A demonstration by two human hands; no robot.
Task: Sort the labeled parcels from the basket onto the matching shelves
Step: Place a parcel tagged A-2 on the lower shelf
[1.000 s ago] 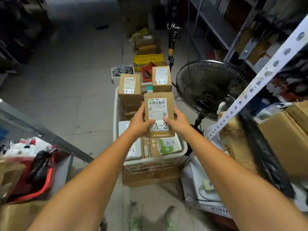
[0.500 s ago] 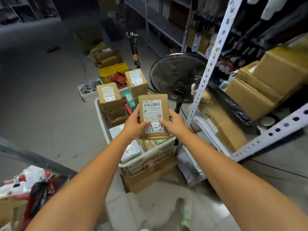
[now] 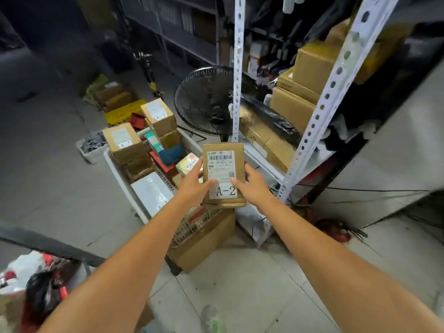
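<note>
The parcel marked A-2 (image 3: 223, 174) is up in the air over the near right corner of the basket (image 3: 124, 186), held upright with its label facing the camera. Both hands hold it. The left hand (image 3: 194, 186) and the right hand (image 3: 252, 186) clamp its lower side edges, thumbs pressed on the front beside the label, the other fingers hidden behind it.

It is a flat brown cardboard pack with squared edges. It looks stiff and probably light, since it sits easily in this thumb-and-finger hold. The paper label is likely smoother than the card, so the bare side edges seem the safer place to grip. One hand on a long edge would probably carry it.

The white slatted basket rests on a cardboard box (image 3: 204, 241) on the floor. It still holds two brown boxes labelled A-1, one at the far end (image 3: 158, 116) and one at the far left (image 3: 122, 140). A flat white parcel (image 3: 151, 195) lies near the left wall, and a teal box (image 3: 170, 155) and a green packet (image 3: 188, 164) lie among others in the middle.

To the right, the metal shelf unit (image 3: 331, 92) carries stacked brown cartons (image 3: 293, 109). I cannot see any shelf marking.
</note>
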